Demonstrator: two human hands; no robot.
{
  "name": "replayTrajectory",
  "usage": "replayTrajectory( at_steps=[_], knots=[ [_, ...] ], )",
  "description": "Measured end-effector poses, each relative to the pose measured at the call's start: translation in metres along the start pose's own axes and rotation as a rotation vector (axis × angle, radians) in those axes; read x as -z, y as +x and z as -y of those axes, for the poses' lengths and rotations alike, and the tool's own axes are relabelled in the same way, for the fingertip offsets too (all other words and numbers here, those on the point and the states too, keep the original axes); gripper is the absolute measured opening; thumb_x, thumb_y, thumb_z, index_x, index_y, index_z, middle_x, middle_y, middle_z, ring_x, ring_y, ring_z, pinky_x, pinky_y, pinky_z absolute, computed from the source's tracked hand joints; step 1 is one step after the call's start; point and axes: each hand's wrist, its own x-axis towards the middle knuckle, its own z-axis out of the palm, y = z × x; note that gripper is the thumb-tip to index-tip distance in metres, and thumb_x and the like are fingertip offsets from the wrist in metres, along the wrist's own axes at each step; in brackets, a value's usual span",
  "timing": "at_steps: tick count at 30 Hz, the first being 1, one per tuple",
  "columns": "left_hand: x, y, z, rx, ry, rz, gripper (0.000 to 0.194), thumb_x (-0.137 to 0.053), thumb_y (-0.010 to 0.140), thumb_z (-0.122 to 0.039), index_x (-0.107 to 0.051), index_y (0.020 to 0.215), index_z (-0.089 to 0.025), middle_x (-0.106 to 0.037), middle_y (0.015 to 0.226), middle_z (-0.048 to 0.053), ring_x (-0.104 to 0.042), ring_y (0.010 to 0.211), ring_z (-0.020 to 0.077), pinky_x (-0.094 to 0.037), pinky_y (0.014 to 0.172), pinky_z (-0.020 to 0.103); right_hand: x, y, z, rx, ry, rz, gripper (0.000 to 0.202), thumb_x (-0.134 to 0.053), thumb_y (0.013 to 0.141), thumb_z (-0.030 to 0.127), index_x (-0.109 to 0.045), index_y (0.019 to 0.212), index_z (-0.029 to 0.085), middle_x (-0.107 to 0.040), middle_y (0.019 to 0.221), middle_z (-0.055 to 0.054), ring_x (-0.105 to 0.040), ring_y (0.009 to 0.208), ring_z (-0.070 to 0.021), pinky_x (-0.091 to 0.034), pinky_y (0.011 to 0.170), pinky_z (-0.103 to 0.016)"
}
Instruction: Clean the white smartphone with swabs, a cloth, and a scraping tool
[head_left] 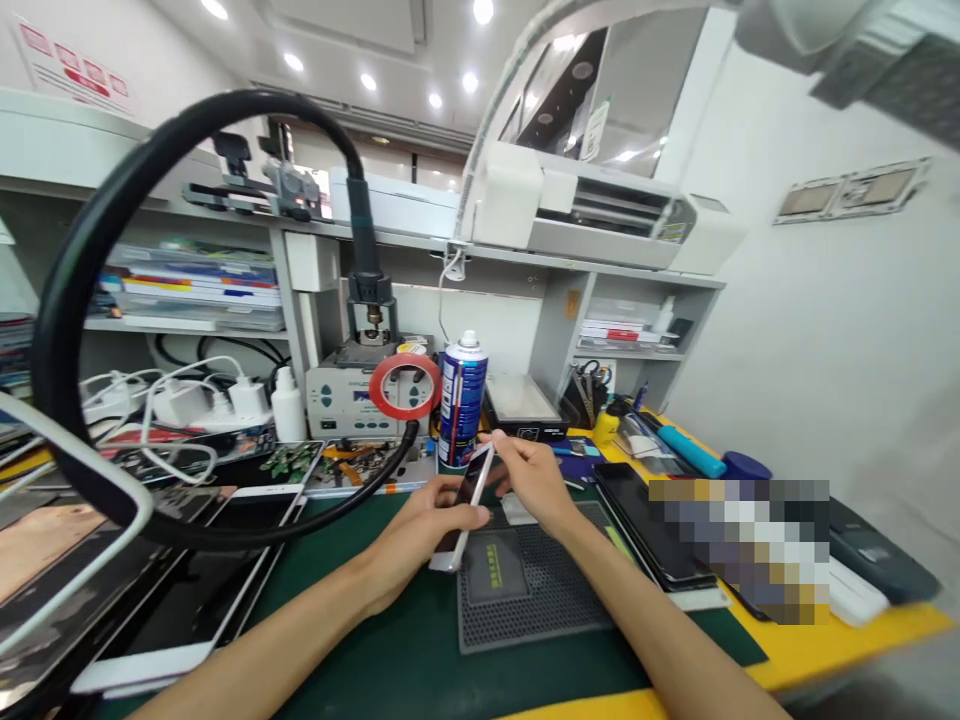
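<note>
A white-edged smartphone point(448, 556) is tilted up above the bench, its dark screen turned to the left. My left hand point(409, 535) grips its lower half, the thumb lying across the near side. At the phone's top corner, my right hand point(534, 478) has its fingers closed together against the edge; whether something small is between them is hidden. Below both hands lies a dark grey perforated work pad point(551, 600) on a green mat point(352, 665). A blue spray can point(463, 400) stands just behind the phone.
A thick black hose point(56, 330) loops over the left side. Large white-framed screens point(169, 600) lie at left. Red tape point(405, 412) leans by a control unit point(322, 395). On the right are a black tablet-like device point(645, 525) and a yellow bottle point(606, 424).
</note>
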Motion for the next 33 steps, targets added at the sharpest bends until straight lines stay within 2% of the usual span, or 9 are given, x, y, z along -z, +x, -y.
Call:
replayTrajectory(
  at_steps=[5, 12, 16, 19, 22, 25, 29, 33],
  knots=[
    [-0.003, 0.000, -0.004, 0.022, -0.036, -0.009, 0.050, -0.073, 0.074, -0.039, -0.051, 0.113, -0.018, -0.050, 0.075, -0.002, -0.052, 0.063, 0.0139, -0.045, 0.056, 0.027, 0.000, 0.002, -0.005, 0.044, 0.005, 0.014, 0.047, -0.051, 0.087, 0.056, -0.076, 0.092, 0.017, -0.073, 0.094, -0.007, -0.066, 0.055, -0.0171, -0.042, 0.038, -0.022],
    [-0.004, 0.005, 0.000, 0.049, -0.006, -0.033, 0.060, -0.075, 0.072, -0.046, -0.049, 0.118, -0.019, -0.052, 0.071, -0.002, -0.054, 0.061, 0.0163, -0.046, 0.057, 0.029, 0.003, 0.002, -0.006, 0.063, 0.016, 0.024, 0.050, -0.049, 0.087, 0.060, -0.075, 0.082, 0.016, -0.069, 0.114, -0.008, -0.063, 0.051, -0.0136, -0.041, 0.037, -0.022],
    [-0.003, 0.010, 0.005, 0.063, 0.011, -0.102, 0.073, -0.077, 0.065, -0.052, -0.047, 0.123, -0.019, -0.053, 0.064, -0.002, -0.054, 0.056, 0.0182, -0.045, 0.053, 0.029, 0.004, 0.002, -0.010, 0.081, 0.000, 0.046, 0.052, -0.048, 0.088, 0.060, -0.074, 0.082, 0.017, -0.069, 0.115, -0.008, -0.063, 0.050, -0.0128, -0.040, 0.038, -0.022],
    [-0.002, 0.008, 0.004, 0.083, 0.027, -0.077, 0.076, -0.074, 0.069, -0.054, -0.043, 0.128, -0.018, -0.056, 0.063, -0.001, -0.054, 0.058, 0.0189, -0.046, 0.054, 0.030, 0.004, 0.003, -0.014, 0.078, -0.012, 0.042, 0.053, -0.047, 0.088, 0.062, -0.075, 0.090, 0.017, -0.071, 0.109, -0.009, -0.063, 0.051, -0.0137, -0.039, 0.037, -0.021],
    [-0.002, 0.004, -0.001, 0.097, 0.037, -0.014, 0.070, -0.071, 0.074, -0.052, -0.043, 0.127, -0.018, -0.058, 0.067, 0.000, -0.055, 0.061, 0.0184, -0.048, 0.058, 0.030, 0.002, 0.005, -0.016, 0.063, -0.029, 0.011, 0.055, -0.047, 0.087, 0.063, -0.075, 0.097, 0.017, -0.073, 0.097, -0.008, -0.064, 0.052, -0.0158, -0.039, 0.037, -0.022],
    [-0.002, 0.002, -0.004, 0.066, 0.023, -0.007, 0.062, -0.071, 0.075, -0.049, -0.048, 0.121, -0.016, -0.058, 0.071, 0.001, -0.055, 0.062, 0.0171, -0.048, 0.057, 0.030, 0.002, 0.005, -0.016, 0.053, -0.064, 0.000, 0.056, -0.047, 0.087, 0.063, -0.075, 0.101, 0.017, -0.073, 0.081, -0.006, -0.066, 0.054, -0.0181, -0.041, 0.039, -0.022],
    [-0.005, 0.004, -0.001, -0.033, -0.034, 0.017, 0.041, -0.074, 0.073, -0.041, -0.058, 0.099, -0.015, -0.054, 0.068, 0.000, -0.053, 0.062, 0.0154, -0.047, 0.053, 0.028, 0.003, 0.002, -0.013, 0.054, -0.114, -0.006, 0.052, -0.051, 0.086, 0.059, -0.074, 0.102, 0.016, -0.071, 0.067, -0.004, -0.066, 0.055, -0.0195, -0.044, 0.041, -0.023],
    [-0.003, 0.006, 0.000, -0.063, -0.056, 0.088, 0.027, -0.074, 0.071, -0.035, -0.060, 0.080, -0.014, -0.050, 0.060, -0.001, -0.049, 0.054, 0.0125, -0.047, 0.051, 0.028, 0.002, 0.000, -0.012, 0.072, -0.122, -0.023, 0.048, -0.058, 0.083, 0.055, -0.073, 0.103, 0.014, -0.071, 0.068, -0.003, -0.063, 0.050, -0.0167, -0.044, 0.041, -0.023]
  ],
)
